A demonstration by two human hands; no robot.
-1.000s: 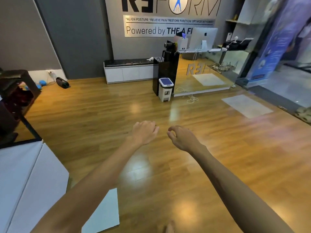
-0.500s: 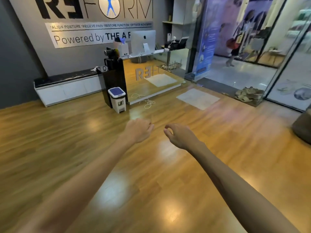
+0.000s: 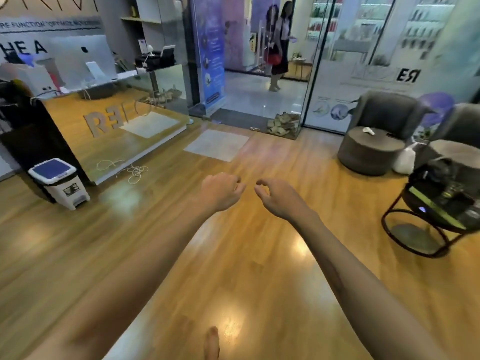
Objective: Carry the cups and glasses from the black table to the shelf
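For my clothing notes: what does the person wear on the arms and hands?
Nothing shows on them. The left hand and the right hand are bare, without gloves, rings or a watch. Both forearms are bare too; no sleeve comes into view.

View has swung right since a second ago. White pedal bin with blue lid moved from centre to far left. Grey panel wall and white bench gone from sight. Newly in sight: round black metal-frame side table near right, grey round armchair far right, glass entrance doors. Bare toes at bottom edge again.
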